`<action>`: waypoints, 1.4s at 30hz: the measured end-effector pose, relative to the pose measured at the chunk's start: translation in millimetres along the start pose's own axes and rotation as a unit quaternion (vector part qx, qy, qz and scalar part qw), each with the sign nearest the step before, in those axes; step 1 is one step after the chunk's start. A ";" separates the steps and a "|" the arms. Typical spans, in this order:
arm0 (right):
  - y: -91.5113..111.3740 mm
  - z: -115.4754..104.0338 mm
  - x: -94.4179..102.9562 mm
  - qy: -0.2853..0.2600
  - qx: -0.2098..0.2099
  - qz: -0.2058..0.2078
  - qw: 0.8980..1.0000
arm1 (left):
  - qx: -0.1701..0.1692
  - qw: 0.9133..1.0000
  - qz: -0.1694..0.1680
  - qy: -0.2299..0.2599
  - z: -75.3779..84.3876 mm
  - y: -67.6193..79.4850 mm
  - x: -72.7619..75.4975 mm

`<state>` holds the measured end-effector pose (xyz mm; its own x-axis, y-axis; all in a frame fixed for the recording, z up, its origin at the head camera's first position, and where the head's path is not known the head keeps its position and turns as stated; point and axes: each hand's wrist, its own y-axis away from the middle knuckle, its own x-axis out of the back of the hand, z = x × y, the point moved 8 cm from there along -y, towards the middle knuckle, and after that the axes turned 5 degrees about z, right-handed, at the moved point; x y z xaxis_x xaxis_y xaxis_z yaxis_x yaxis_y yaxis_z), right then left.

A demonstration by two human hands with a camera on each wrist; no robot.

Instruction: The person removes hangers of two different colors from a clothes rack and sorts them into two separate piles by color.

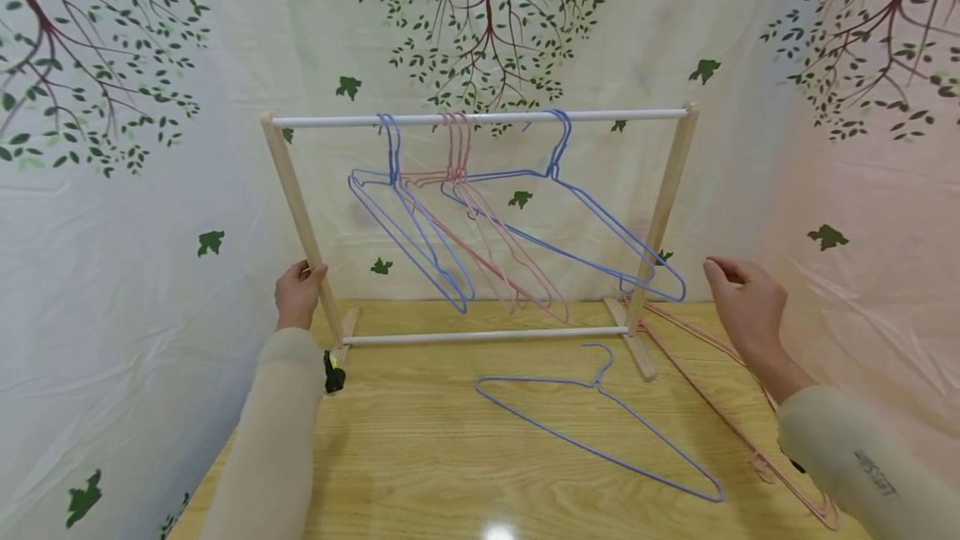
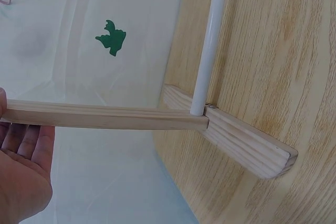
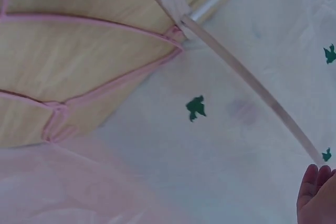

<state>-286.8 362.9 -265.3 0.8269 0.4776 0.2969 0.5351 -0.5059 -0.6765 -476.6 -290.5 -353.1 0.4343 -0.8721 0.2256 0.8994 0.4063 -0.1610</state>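
My left hand (image 1: 297, 294) grips the left wooden post (image 1: 294, 190) of a small clothes rack, thumb on one side and fingers on the other in the left wrist view. Beyond the right post (image 1: 670, 190), my right hand (image 1: 750, 307) is raised with its fingers loosely curled and nothing in them. Blue hangers (image 1: 431, 248) hang toward the left of the white top rod (image 1: 315, 122), pink hangers (image 1: 517, 240) near the middle, and more blue hangers (image 1: 600, 211) toward the right. A single blue hanger (image 1: 540, 432) lies flat on the table in front.
Pink hangers (image 1: 720, 411) lie on the wood-grain table (image 1: 405, 448) at the right, beside the rack's foot (image 1: 641, 357). A small black object (image 1: 333, 375) shows by my left sleeve. Behind the rack hangs a pale curtain (image 1: 300, 48) printed with branches and leaves.
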 end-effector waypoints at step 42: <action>-25.0 -97.4 -103.3 -0.014 0.161 -0.107 0.981 | 0.006 1.000 0.007 0.002 1.4 -1.2 4.4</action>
<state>-368.8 256.2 -213.5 0.6940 0.5705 0.4392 0.6096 -0.1409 -0.7801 -475.7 -294.5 -350.6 0.4467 -0.8675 0.2190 0.8938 0.4218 -0.1525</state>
